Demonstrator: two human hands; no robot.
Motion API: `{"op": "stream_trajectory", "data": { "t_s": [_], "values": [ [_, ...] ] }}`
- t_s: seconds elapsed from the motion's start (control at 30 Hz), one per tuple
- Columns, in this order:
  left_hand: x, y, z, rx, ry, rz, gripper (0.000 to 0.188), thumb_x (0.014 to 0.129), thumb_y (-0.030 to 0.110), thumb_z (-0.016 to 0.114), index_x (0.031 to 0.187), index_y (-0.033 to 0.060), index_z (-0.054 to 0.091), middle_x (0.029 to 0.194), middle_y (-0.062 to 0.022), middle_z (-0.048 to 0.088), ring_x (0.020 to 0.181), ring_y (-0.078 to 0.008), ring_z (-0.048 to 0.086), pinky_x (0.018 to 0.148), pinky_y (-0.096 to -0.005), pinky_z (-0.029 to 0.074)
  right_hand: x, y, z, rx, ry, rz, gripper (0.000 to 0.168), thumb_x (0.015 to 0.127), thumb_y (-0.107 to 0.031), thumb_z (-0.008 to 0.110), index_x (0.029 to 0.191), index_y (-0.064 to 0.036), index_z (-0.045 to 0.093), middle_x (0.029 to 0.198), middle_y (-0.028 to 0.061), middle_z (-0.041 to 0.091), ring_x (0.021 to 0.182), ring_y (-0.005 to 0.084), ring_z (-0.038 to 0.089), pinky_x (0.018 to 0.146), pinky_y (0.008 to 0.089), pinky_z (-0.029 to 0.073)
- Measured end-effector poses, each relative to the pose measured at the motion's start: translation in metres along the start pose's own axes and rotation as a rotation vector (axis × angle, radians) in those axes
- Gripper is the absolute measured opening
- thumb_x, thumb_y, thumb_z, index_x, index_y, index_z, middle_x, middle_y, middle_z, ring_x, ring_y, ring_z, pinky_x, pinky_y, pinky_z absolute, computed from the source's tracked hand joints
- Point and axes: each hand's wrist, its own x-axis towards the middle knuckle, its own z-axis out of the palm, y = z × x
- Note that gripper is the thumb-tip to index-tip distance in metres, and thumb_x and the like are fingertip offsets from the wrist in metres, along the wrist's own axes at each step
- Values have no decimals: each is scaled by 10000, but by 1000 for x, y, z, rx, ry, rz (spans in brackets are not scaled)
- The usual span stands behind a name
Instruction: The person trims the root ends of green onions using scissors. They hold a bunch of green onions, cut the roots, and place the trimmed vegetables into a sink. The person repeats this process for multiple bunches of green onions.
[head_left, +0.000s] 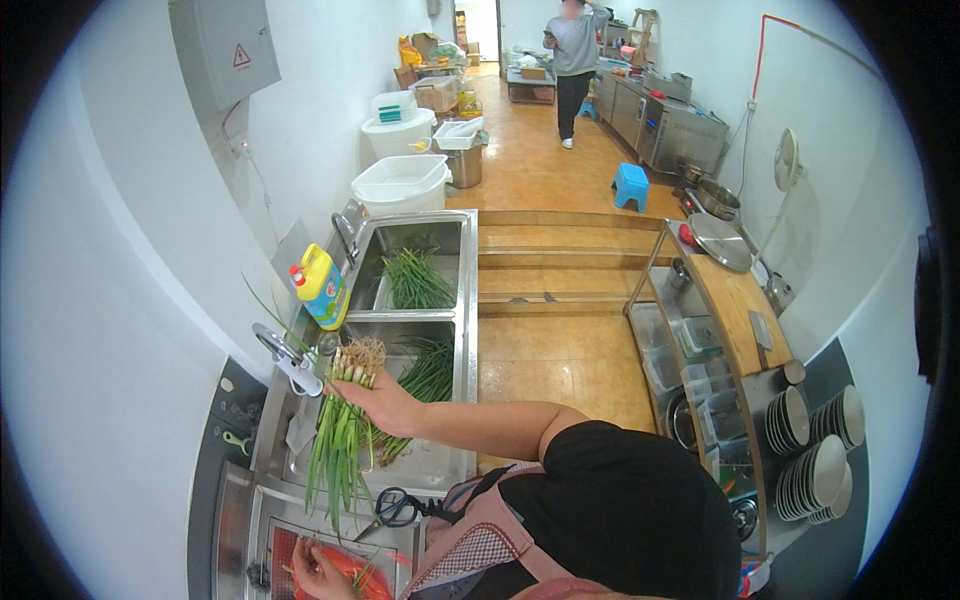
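My right hand (382, 405) grips a bunch of scallions (337, 442), its rooty white ends up and green leaves hanging over the front sink basin (442, 469). More scallions (431, 371) lie in that basin, and another pile of scallions (418, 281) is in the far basin. At the bottom edge, my left hand (322, 574) has curled fingers over a red plastic bag (367, 577) on a red perforated tray (283, 551); whether it holds anything is unclear. Scissors (394, 508) with dark handles lie on the counter edge, close to my apron (480, 551).
A yellow detergent jug (322, 289) stands by the faucets (277, 345). Steps (562, 262) lead up to a person (576, 67) holding a phone. At right, a shelf rack carries a cutting board (739, 307) with a cleaver (760, 330); stacked bowls (814, 472) stand beside it.
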Motion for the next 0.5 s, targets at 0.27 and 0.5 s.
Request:
{"op": "stream_trajectory", "data": {
  "t_s": [0.27,0.5],
  "values": [
    [0,5,4,34,30,13,271,894,-9,626,1161,-59,621,1085,-165,672,965,-219,645,831,-305,536,-3,-10,2,22,18,43,171,971,-143,571,1116,-52,575,1005,4,622,913,81,562,801,256,466],
    [1,2,6,43,9,6,271,896,3,632,1160,-57,623,1083,-170,677,964,-218,649,829,-304,537,-3,-10,-1,51,29,17,150,968,-149,577,1083,-52,579,982,1,614,897,80,555,781,261,464]
  ]
}}
